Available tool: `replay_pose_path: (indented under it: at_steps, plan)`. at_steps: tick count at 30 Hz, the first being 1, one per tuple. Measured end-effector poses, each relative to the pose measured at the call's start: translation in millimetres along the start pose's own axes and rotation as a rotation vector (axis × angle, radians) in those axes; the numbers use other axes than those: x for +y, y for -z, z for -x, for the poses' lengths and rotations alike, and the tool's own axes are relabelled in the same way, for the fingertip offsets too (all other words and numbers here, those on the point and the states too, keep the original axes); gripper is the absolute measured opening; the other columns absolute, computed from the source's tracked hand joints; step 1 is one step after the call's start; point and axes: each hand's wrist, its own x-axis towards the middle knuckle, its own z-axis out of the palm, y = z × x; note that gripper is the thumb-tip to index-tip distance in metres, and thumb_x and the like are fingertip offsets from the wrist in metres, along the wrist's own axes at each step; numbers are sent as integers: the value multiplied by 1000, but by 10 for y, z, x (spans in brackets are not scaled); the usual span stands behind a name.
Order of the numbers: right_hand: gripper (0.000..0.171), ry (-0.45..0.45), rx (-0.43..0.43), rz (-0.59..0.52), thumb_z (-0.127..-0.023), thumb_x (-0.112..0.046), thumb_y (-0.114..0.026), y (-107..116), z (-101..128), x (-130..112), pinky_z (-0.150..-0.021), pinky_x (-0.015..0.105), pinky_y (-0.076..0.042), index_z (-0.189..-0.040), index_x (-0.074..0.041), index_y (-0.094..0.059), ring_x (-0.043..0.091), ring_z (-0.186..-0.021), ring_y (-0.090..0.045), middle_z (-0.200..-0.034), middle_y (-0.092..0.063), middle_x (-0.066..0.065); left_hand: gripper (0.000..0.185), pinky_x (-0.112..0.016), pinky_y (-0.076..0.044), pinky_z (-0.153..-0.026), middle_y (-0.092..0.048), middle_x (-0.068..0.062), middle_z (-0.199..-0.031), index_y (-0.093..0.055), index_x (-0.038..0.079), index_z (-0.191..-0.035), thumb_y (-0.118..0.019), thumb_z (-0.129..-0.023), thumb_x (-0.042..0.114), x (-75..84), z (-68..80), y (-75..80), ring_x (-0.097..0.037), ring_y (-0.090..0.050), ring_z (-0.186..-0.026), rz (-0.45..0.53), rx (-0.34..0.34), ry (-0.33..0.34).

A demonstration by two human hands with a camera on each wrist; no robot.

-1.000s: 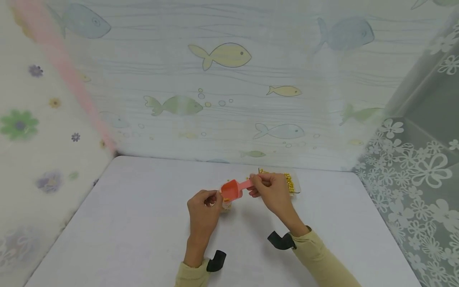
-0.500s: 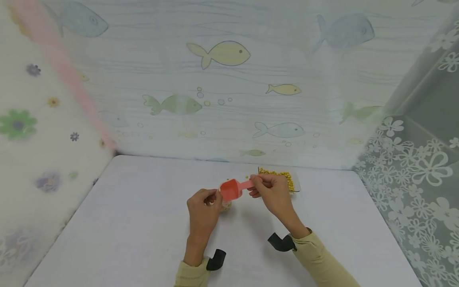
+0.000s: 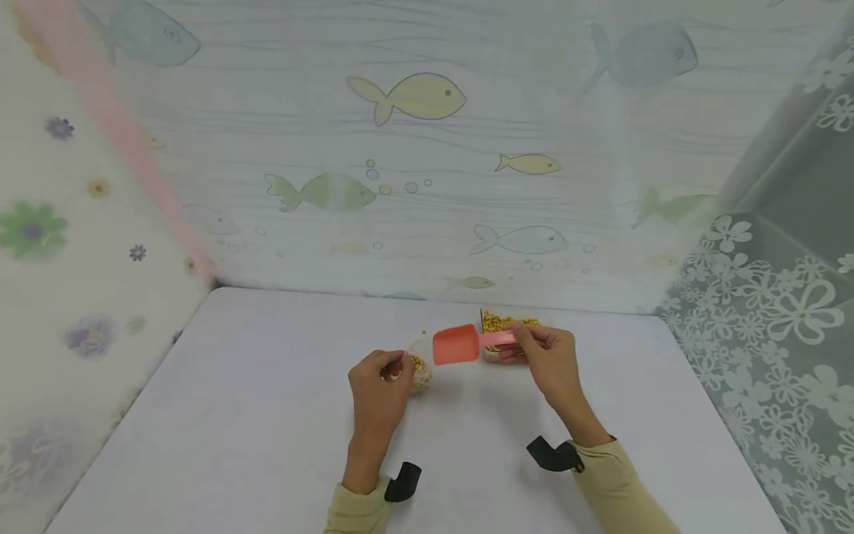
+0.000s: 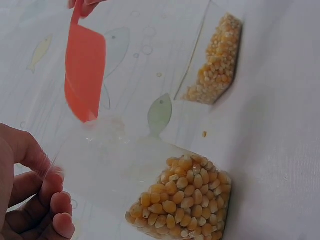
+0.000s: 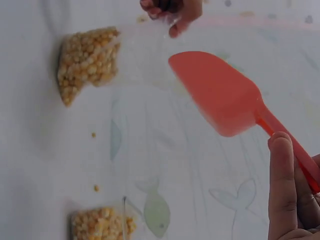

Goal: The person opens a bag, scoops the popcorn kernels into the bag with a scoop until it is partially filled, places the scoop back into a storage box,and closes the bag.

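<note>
My left hand (image 3: 380, 382) pinches the upper edge of a clear plastic bag (image 4: 110, 165). Corn kernels (image 4: 185, 200) fill the bag's lower part, which rests on the table. To the right of the bag, my right hand (image 3: 550, 360) grips the handle of a red plastic scoop (image 3: 457, 345), held up in the air. No kernels show in the scoop's bowl. Behind the scoop handle and right hand stands a clear box (image 4: 200, 50) holding more corn kernels; the hand partly hides it in the head view.
Loose kernels (image 4: 204, 134) lie on the white table (image 3: 267, 415) between bag and box. A fish-print sheet (image 3: 427, 222) rises at the table's back edge. Flower-patterned curtains (image 3: 767, 356) hang at the sides.
My right hand has drawn the scoop to the right, off the bag's mouth. Yellow bits at the scoop's lip a second ago no longer show there. The left hand stays in place.
</note>
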Motion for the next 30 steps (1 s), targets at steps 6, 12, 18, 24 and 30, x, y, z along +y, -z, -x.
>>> replay_pose_path:
  at_steps: [6, 12, 18, 24, 30]
  plan:
    - [39, -28, 169, 15, -105, -19, -58, 318, -6, 117, -67, 28, -61, -114, 18, -67, 9, -71, -74, -79, -76, -4, 6, -26, -48, -54, -66, -6, -69, -77, -3, -82, -72, -82, -6, -1, -1, -4, -14, -58, -62, 7, -2, 6]
    - [43, -98, 297, -7, -103, -23, -60, 555, 56, 257, -68, 25, -60, -117, 17, -66, 8, -72, -74, -80, -75, -7, 6, -27, -48, -53, -67, -6, -69, -77, -3, -82, -72, -82, -7, -3, 4, 0, -14, -58, -61, 12, 4, 3]
    - [41, -76, 396, 29, -103, -21, -61, 723, 104, 418, -65, 22, -59, -117, 17, -66, 5, -67, -73, -76, -74, -10, 6, -26, -47, -53, -66, -6, -68, -77, -4, -82, -72, -83, -7, -3, -2, 2, -14, -58, -61, 13, 5, -1]
    - [34, 31, 436, 117, -101, -15, -62, 824, 92, 551, -61, 23, -59, -113, 16, -68, 3, -64, -72, -77, -74, -11, 6, -27, -48, -53, -67, -7, -68, -77, -6, -82, -71, -82, -8, 0, -2, -2, -15, -58, -60, 20, 10, 3]
    - [27, 94, 380, 238, -100, -10, -63, 851, 30, 569, -61, 20, -58, -112, 13, -71, -2, -64, -70, -92, -75, 25, 6, -31, -50, -53, -68, -9, -68, -77, -6, -82, -72, -81, -10, -9, 3, 12, -15, -59, -60, 36, 22, -2]
